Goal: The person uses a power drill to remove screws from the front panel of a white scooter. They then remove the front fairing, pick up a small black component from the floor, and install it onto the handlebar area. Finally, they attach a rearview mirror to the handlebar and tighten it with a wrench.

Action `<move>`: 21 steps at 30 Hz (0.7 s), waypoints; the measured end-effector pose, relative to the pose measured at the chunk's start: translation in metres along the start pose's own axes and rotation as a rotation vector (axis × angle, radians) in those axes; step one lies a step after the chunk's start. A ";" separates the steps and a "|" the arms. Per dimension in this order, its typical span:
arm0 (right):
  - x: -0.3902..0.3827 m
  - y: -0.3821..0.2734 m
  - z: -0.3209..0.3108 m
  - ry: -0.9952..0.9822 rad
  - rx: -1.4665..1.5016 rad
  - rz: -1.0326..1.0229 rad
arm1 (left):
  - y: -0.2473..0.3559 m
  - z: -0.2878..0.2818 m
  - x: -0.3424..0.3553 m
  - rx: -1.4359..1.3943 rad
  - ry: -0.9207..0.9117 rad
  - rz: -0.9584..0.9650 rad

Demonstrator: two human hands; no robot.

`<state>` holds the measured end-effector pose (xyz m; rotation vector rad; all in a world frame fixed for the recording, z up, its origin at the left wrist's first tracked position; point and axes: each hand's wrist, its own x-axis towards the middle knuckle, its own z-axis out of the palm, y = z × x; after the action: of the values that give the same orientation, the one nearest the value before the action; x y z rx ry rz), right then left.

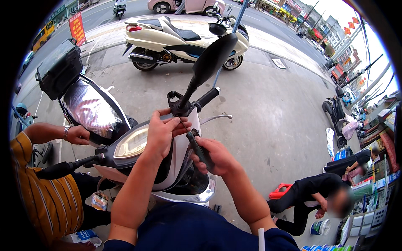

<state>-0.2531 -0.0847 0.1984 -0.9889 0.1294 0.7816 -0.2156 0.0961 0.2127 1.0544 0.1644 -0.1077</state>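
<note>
My left hand [161, 134] is closed just below the black mirror mount [181, 106] of a white-and-black scooter, fingers round a thin dark rod [183, 124]. My right hand [215, 157] grips a dark green-and-black hand tool [194, 146], whose slender shaft points up toward my left fingers. Exactly what the fingertips touch is too small to tell. The tall black mirror [211, 56] rises above both hands, with the handlebar grip [208, 97] and a silver brake lever [220, 118] beside it. The scooter's headlamp panel [130, 142] lies left of my left forearm.
At left, a person in a striped orange shirt [48, 192] has a hand near the silver seat [94, 108]. A cream scooter [176, 46] stands ahead by the road. At right, people in dark clothes [303, 196] bend near a shop front, beside a white bucket [319, 226] and parked scooters.
</note>
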 end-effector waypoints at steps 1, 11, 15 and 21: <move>0.000 0.001 -0.001 -0.023 0.054 0.024 | 0.001 0.000 -0.001 0.002 0.003 -0.006; 0.002 0.003 -0.006 0.021 -0.005 0.024 | -0.005 0.000 0.003 0.025 0.016 0.012; 0.002 0.001 -0.005 0.014 -0.005 0.029 | -0.003 0.000 0.002 0.026 0.020 0.008; 0.000 -0.003 0.004 0.114 -0.169 -0.041 | -0.002 -0.001 0.002 0.037 -0.002 -0.012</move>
<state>-0.2519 -0.0823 0.2026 -1.1936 0.1426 0.7072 -0.2142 0.0961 0.2099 1.0905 0.1675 -0.1232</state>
